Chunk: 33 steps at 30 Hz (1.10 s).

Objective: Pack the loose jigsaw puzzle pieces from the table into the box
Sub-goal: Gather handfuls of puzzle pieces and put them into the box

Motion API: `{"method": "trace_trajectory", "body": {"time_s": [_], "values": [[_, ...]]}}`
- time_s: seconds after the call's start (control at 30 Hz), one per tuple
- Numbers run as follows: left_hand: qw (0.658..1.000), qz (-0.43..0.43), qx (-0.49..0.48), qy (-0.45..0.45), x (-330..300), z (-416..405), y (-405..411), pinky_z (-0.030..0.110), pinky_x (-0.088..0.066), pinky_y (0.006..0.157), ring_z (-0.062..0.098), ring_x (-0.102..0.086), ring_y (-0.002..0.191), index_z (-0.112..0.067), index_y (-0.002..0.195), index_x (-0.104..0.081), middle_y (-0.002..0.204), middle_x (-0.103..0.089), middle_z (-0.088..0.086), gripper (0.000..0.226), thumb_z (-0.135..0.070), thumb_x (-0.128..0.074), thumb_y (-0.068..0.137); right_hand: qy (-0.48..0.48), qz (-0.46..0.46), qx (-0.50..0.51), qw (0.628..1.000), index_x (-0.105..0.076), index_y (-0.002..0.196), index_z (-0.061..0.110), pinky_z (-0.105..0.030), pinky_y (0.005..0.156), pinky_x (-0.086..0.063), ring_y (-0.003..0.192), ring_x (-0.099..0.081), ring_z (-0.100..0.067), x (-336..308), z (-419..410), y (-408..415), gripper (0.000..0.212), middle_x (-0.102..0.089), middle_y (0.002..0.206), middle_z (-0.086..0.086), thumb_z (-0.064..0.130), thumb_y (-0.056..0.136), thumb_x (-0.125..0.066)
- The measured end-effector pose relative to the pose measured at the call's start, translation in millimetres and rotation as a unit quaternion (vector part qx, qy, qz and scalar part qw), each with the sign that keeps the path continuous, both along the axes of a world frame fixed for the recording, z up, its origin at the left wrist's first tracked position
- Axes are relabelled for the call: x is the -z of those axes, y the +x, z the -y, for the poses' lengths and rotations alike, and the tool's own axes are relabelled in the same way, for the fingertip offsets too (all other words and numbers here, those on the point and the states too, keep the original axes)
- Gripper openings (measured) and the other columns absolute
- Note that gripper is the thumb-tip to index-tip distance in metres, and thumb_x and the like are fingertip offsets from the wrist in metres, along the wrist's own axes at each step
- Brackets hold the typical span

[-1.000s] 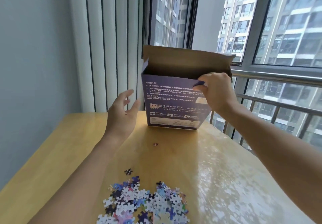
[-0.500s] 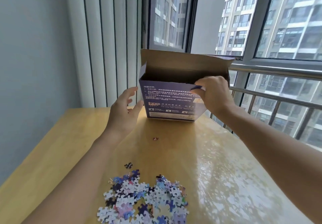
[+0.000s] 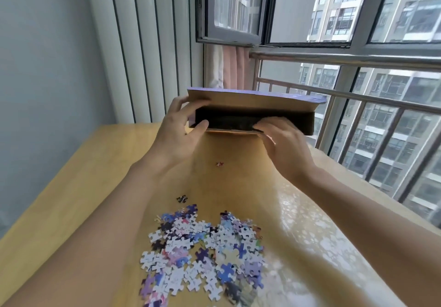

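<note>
The purple cardboard box [image 3: 253, 100] lies tipped over at the far side of the table, its dark open mouth facing me and its brown flap raised above. My left hand [image 3: 177, 130] grips the box's left end, thumb at the lower edge and fingers on top. My right hand [image 3: 284, 143] holds the lower front edge of the opening near its middle. A heap of loose jigsaw pieces [image 3: 205, 249] lies near me on the wooden table [image 3: 71, 187]. Two stray pieces sit apart: a dark one [image 3: 182, 198] and a small reddish one [image 3: 219, 163].
A window with a metal railing [image 3: 346, 96] runs along the right and far side of the table. Vertical blinds [image 3: 143, 44] and a grey wall stand to the left. A glossy plastic cover lies on the table's right half.
The box has tipped from upright onto its side, its opening now toward me. My left hand moved from the air onto the box's left end. The view dropped lower.
</note>
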<state>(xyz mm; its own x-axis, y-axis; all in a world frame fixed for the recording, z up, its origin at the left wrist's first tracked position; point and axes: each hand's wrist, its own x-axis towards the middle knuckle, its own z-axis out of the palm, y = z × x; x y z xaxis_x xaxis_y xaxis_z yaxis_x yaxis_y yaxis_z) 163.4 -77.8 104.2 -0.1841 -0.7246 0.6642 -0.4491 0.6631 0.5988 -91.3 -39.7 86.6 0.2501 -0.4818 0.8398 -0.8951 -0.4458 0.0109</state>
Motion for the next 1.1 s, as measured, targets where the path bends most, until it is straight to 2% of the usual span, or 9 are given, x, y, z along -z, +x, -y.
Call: {"method": "trace_trajectory", "body": {"time_s": [0.13,0.23,0.37,0.47,0.63,0.8,0.9,1.03,1.1], "values": [[1.000,-0.003,-0.008,-0.002,4,2,1,0.031,-0.045,0.105,0.009,-0.050,0.113,-0.037,0.123,-0.059,0.125,-0.041,-0.013,0.031,-0.020,-0.060,0.097,0.130,-0.091,-0.127,0.979,-0.073,0.117,0.014,-0.033,0.096,-0.053,0.111,-0.065,-0.017,37,-9,37,0.027,-0.072,0.119,-0.001,0.014,0.098,-0.055],[1.000,-0.003,-0.008,0.012,6,3,5,0.030,-0.049,0.099,0.005,-0.050,0.113,-0.037,0.127,-0.055,0.125,-0.041,-0.017,0.036,-0.017,-0.059,0.097,0.307,-0.053,-0.073,0.947,-0.061,0.137,0.020,-0.036,0.108,-0.045,0.132,-0.054,-0.019,51,18,52,0.041,-0.061,0.141,0.000,0.018,0.098,-0.049],[1.000,-0.002,-0.001,0.024,10,9,9,0.016,-0.045,0.090,-0.003,-0.050,0.110,-0.042,0.126,-0.053,0.127,-0.043,-0.019,0.039,-0.016,-0.058,0.098,0.546,0.069,0.016,0.835,-0.017,0.161,0.026,-0.036,0.122,-0.016,0.154,-0.017,-0.021,57,56,63,0.066,-0.018,0.167,0.002,0.048,0.103,-0.041],[0.999,0.000,0.013,0.038,16,14,10,0.018,-0.047,0.089,0.002,-0.052,0.111,-0.041,0.126,-0.055,0.127,-0.043,-0.019,0.038,-0.016,-0.059,0.097,0.556,-0.018,0.004,0.831,-0.020,0.161,0.024,-0.031,0.122,-0.011,0.154,-0.014,-0.017,68,57,72,0.063,-0.015,0.168,0.005,0.047,0.105,-0.039],[0.996,-0.004,0.035,0.081,29,17,7,0.030,-0.055,0.091,0.004,-0.055,0.105,-0.037,0.122,-0.058,0.122,-0.044,-0.017,0.035,-0.014,-0.061,0.096,0.546,-0.049,-0.130,0.826,-0.047,0.150,0.022,-0.029,0.118,-0.030,0.142,-0.041,-0.010,58,4,73,0.044,-0.045,0.155,0.008,0.030,0.107,-0.042],[0.995,0.014,0.020,0.093,54,14,1,0.030,-0.053,0.088,-0.007,-0.053,0.093,-0.030,0.113,-0.062,0.116,-0.046,-0.017,0.035,-0.002,-0.060,0.092,0.583,0.110,-0.243,0.767,-0.072,0.124,0.017,-0.029,0.103,-0.051,0.113,-0.066,-0.004,47,-38,58,0.033,-0.072,0.121,0.011,0.009,0.103,-0.048],[0.994,0.040,-0.005,0.098,69,7,-1,0.029,-0.048,0.092,0.016,-0.055,0.098,-0.027,0.111,-0.062,0.119,-0.049,-0.007,0.038,0.004,-0.060,0.088,0.514,0.161,-0.220,0.814,-0.072,0.123,0.016,-0.032,0.103,-0.052,0.110,-0.067,-0.002,46,-39,49,0.035,-0.073,0.116,0.009,0.002,0.097,-0.054],[0.988,0.066,0.013,0.137,84,-6,4,0.018,-0.046,0.096,0.010,-0.051,0.111,-0.035,0.110,-0.058,0.124,-0.048,-0.010,0.044,0.002,-0.065,0.088,0.530,0.033,-0.122,0.838,-0.062,0.137,0.025,-0.028,0.107,-0.046,0.120,-0.059,-0.004,42,-40,36,0.044,-0.064,0.134,0.010,0.009,0.097,-0.053],[0.988,0.064,0.015,0.138,86,-12,7,0.017,-0.045,0.097,0.006,-0.051,0.110,-0.041,0.109,-0.057,0.123,-0.047,-0.013,0.046,-0.001,-0.067,0.088,0.562,-0.014,-0.102,0.821,-0.057,0.141,0.025,-0.024,0.103,-0.043,0.123,-0.055,-0.008,37,-43,33,0.041,-0.059,0.138,0.009,0.024,0.100,-0.054]]}}
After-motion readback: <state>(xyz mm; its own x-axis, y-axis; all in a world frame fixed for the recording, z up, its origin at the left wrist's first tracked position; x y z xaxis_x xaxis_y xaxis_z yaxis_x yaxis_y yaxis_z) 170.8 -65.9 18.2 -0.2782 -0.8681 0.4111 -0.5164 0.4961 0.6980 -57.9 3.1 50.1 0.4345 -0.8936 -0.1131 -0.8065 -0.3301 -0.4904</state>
